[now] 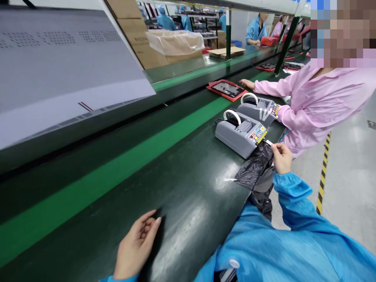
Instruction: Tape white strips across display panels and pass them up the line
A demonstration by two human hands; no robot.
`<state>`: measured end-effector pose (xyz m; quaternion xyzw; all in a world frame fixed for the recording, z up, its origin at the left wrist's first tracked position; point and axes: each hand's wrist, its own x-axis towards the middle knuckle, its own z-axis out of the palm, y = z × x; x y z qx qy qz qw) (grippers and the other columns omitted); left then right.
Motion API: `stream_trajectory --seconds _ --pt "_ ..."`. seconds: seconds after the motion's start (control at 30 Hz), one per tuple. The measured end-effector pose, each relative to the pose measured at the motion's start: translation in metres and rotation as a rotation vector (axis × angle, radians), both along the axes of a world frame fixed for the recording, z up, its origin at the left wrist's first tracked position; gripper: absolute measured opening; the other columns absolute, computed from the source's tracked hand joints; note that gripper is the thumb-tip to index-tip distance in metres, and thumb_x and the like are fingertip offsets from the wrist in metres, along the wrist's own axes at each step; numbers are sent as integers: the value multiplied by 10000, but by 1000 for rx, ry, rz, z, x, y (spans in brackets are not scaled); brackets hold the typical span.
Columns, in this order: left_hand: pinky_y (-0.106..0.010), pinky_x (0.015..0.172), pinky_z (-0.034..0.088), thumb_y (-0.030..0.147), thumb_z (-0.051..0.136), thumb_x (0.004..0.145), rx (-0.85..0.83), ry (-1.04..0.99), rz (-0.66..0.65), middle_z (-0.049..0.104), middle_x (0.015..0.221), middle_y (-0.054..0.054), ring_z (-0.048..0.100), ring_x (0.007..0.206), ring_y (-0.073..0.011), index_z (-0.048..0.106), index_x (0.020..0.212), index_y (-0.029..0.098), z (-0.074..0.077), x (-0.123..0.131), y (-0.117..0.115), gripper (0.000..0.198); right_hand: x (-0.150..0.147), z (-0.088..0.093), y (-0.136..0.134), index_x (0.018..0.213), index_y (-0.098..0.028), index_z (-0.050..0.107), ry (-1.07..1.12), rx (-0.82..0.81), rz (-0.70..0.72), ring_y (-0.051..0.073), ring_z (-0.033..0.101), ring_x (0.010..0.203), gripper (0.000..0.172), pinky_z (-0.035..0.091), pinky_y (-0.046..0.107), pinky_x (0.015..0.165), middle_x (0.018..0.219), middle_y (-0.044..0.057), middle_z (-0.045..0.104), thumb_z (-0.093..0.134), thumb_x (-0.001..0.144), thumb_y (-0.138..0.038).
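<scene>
My right hand [282,157] pinches the end of a short white tape strip [268,142] at the front of the nearer grey tape dispenser [235,138]. A white tape roll [232,114] stands in the top of that machine, and coloured buttons cover its front panel. Just below the outlet hangs a black plastic bag [256,169] over the bench edge. My left hand [135,246] is low over the green bench [117,211], loosely curled, thumb and index finger slightly apart, with nothing visible in it.
A second tape dispenser [257,107] stands behind the first. A co-worker in a pink sleeve [293,88] reaches to a red tray [226,90] holding a dark flat panel. A large white sheet [67,78] slants at upper left. Cardboard boxes [129,31] stand beyond the bench.
</scene>
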<state>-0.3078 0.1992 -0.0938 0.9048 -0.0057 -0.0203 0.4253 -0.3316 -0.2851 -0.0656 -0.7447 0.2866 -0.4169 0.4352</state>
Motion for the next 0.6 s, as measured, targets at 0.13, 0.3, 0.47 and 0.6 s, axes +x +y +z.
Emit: stream_trajectory --seconds 0.13,0.3,0.47,0.6 --pt "-238 539 544 805 609 589 -9 2 34 633 691 0 608 568 -144 644 1020 177 -5 0 -7 763 1 1 -8 921 -197 538 -112 202 116 157 612 714 450 464 301 705 776 33 685 618 738 -601" --pt "-233 504 525 802 605 586 -18 -19 45 617 666 7 586 537 -137 640 1002 182 -8 1 -11 748 14 -2 -5 1023 -221 436 -137 305 158 161 648 683 534 470 305 701 739 5 700 668 705 -582" --pt "-235 514 524 767 611 604 -18 -27 43 607 659 9 571 529 -130 641 999 170 -3 0 -10 717 23 -1 4 1030 -227 398 -174 397 169 148 632 624 612 462 294 697 644 -51 675 770 594 -442" --pt "-231 513 513 746 613 601 -26 -2 48 610 661 -4 576 542 -131 646 987 141 4 0 -4 719 27 4 16 1019 -232 368 -207 403 166 122 580 549 666 433 268 654 608 -78 671 789 510 -317"
